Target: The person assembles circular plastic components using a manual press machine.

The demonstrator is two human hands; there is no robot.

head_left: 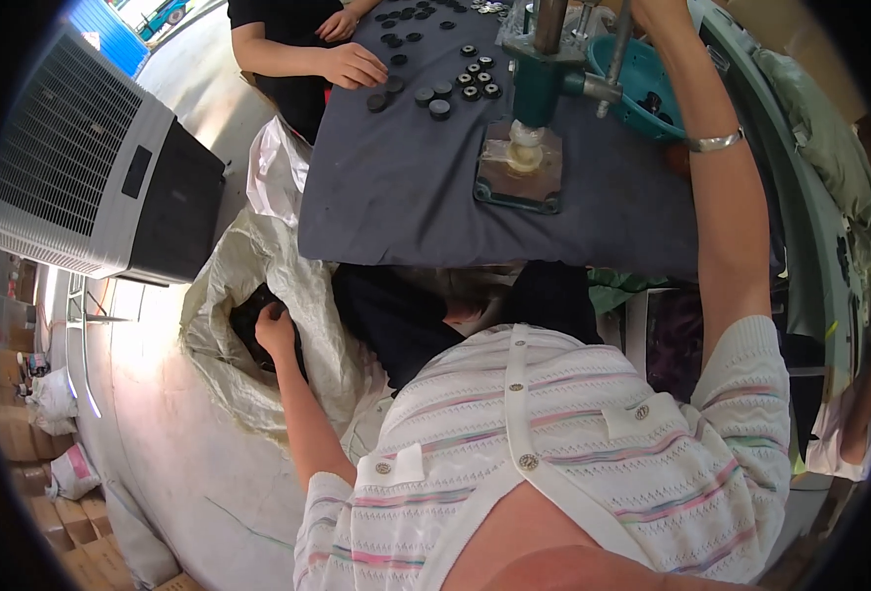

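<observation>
Concrete floor (174, 463), pale and sunlit, is running along the person's left side; a large white and black box-shaped air cooler (91, 177) is standing on it at upper left. Right of centre, a worktable under a dark grey cloth (396, 187) is filling the upper middle.

Between cooler and table, a big crumpled white woven plastic sack (248, 325) is lying open on the floor, its mouth facing up toward the wearer. Dark contents are showing inside.

On the cloth, a teal cast-metal hand press (539, 89) is standing upright, long axis vertical, column pointing toward the camera, square base plate flat on the table. A cream-coloured round die (526, 153) is sitting under the ram. A teal plastic basket (647, 84) is sitting just right of the press.

Left hand (276, 330) is reaching down into the sack mouth, fingers curled and touching the dark material; whether they are actually pinching anything cannot be told. Right hand (652, 15), a silver bangle (716, 143) on its wrist, is raised at the top edge near the press lever; the fingers are cut off by the frame, so their grip cannot be told.

Small black round caps (440, 94) are lying scattered on the far cloth. Another person's hands (352, 64) are resting among them.
</observation>
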